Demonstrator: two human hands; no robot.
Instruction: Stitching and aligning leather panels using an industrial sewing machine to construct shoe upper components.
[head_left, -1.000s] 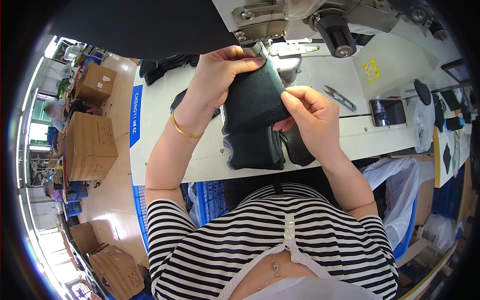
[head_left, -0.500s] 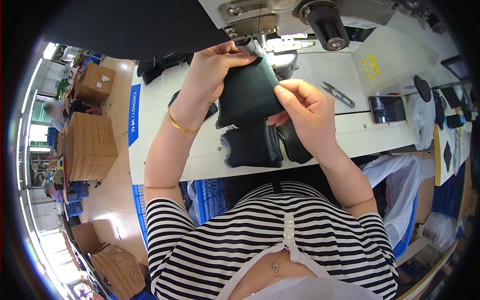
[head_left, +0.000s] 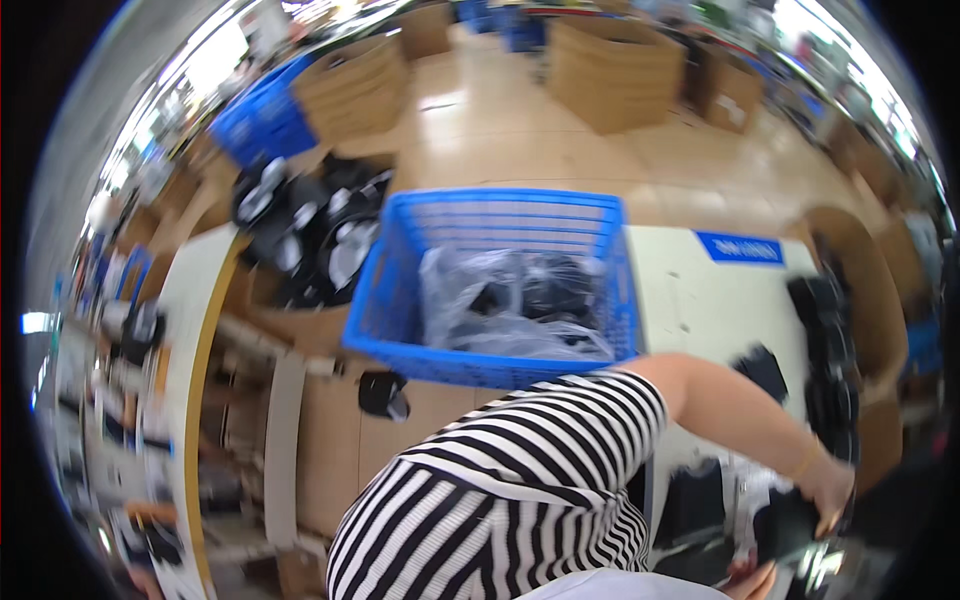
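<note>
A dark fabric piece (head_left: 785, 524) lies at the lower right, on the pale sewing table (head_left: 690, 310). My left hand (head_left: 829, 490), with a gold bangle at its wrist, pinches its far edge close to the blurred, bright sewing machine area. At the picture's lower rim, my right hand (head_left: 752, 581) is partly cut off; its fingers and thumb come together at the near side of the same piece. A stack of dark fabric pieces (head_left: 692, 502) sits beside it. Another small dark piece (head_left: 762, 372) lies beyond my left forearm.
A blue plastic basket (head_left: 500, 376) holding clear bags of dark items stands against the table's left end. Black and white pieces (head_left: 300, 230) fill a box behind it. Dark bundles (head_left: 828, 350) line the table's far edge. Cardboard boxes (head_left: 612, 75) stand on the tiled floor.
The view has swung to the left, bringing the basket and floor into sight. My hands and the fabric piece now appear at the lower right, blurred.
</note>
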